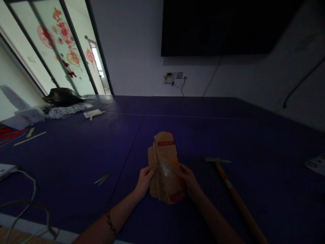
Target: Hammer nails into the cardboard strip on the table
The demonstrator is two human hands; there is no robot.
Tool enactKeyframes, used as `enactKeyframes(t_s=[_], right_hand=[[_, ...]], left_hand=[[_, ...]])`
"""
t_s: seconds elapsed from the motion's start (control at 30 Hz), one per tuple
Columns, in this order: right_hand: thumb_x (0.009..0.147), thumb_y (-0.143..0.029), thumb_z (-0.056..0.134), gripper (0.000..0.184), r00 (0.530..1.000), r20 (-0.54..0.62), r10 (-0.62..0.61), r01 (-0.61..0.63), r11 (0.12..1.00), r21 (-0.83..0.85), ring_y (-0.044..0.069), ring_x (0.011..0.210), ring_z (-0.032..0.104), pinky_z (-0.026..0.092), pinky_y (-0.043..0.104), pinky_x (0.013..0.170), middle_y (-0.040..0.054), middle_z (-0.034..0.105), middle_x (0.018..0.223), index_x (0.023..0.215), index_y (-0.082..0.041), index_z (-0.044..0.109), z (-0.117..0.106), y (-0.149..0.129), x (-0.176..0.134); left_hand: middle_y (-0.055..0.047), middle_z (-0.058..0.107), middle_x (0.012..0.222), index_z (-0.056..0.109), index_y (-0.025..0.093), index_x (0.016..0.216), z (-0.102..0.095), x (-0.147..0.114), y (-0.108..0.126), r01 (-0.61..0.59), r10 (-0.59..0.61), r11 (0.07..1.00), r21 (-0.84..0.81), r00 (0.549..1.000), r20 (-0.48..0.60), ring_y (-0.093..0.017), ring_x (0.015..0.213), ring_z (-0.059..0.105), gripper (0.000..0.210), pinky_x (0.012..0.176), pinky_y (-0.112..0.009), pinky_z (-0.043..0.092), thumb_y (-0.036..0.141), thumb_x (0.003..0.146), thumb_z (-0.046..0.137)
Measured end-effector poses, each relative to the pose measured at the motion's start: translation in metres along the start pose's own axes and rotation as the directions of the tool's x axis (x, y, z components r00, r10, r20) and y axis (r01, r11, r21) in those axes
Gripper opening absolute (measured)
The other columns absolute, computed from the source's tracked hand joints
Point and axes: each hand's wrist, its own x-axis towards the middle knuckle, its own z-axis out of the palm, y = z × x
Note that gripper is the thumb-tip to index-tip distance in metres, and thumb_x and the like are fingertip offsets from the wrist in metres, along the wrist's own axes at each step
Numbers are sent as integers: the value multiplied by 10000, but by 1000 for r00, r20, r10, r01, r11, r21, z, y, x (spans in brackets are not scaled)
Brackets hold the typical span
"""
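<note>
Between my two hands is a stack of brown cardboard pieces (165,152), with red printed bands and a shiny patch like clear tape on the top one. The left pieces show small dark marks or holes. My left hand (145,179) is closed on the left edge, thumb on top. On the right edge my right hand (188,178) grips the stack too, its thumb over the front. To the right lies a hammer (236,195) with a long wooden handle and a narrow metal head. Several thin metal nails (102,178) rest left of my left hand.
A dark blue-purple table (208,135) with seams spreads before me. At the back left are a black bag (63,96), papers (68,110) and a clear plastic box (29,117). White cables (34,186) run along the left edge. A dark screen (223,27) hangs on the wall.
</note>
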Motion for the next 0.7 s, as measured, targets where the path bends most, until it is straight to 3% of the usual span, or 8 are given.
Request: enactKeyframes(t_s=[0.13,0.4,0.53,0.7], right_hand=[[513,-287,776,393,998,27,-50,54,984,-169,268,821,647,487,397,754,36,729,867,884,-205,673,1,5,0],[567,-260,737,285,989,69,-131,148,912,-383,278,846,632,463,431,808,43,722,885,842,-201,690,-5,10,4],[555,-279,745,295,993,71,-98,115,939,-325,284,830,635,468,435,792,48,727,864,832,-194,692,-6,11,4],[563,-314,751,329,998,56,5,-2,999,-44,268,790,662,482,409,765,50,735,824,863,-201,677,-3,8,1]], left_hand=[[-28,662,643,646,107,686,3,0,-1,-15,15,1000,-26,1000,-21,-162,587,573,413,553,-235,432,492,550,711],[-32,671,705,639,114,709,4,1,-3,-66,66,998,-14,998,-6,-163,657,571,416,607,-233,438,516,608,665],[-36,668,702,626,115,725,5,-1,-3,-69,69,998,-6,998,-4,-171,666,575,449,610,-236,440,551,617,639],[-37,665,688,625,115,739,4,-2,-2,-77,78,996,35,996,-31,-183,670,584,460,583,-234,435,560,622,627]])
